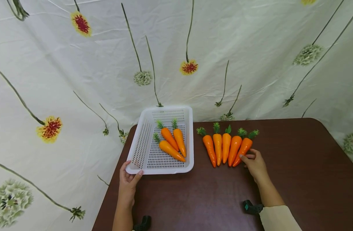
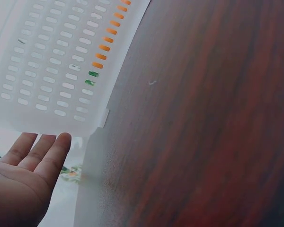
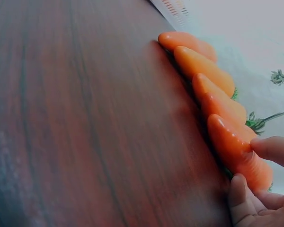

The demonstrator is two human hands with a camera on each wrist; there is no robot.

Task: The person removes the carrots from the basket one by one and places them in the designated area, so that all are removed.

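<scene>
A white plastic basket (image 1: 189,165) with slotted walls stands at the table's left, three toy carrots (image 1: 172,151) with green tops inside it. My left hand (image 1: 128,184) holds the near left corner of the basket, thumb and fingers spread along its rim; in the left wrist view, fingers (image 2: 49,158) touch the basket's edge. Right of the basket, several orange carrots (image 1: 218,149) lie in a row, tops pointing away from me. With thumb and fingers on either side, my right hand (image 1: 255,165) pinches the rightmost carrot (image 1: 243,149), which lies beside its neighbour.
The dark brown table (image 1: 199,199) extends to the right and toward me. Behind it hangs a white cloth (image 1: 176,38) printed with flowers. A dark device sits by each wrist, such as the one (image 1: 252,207) on the right.
</scene>
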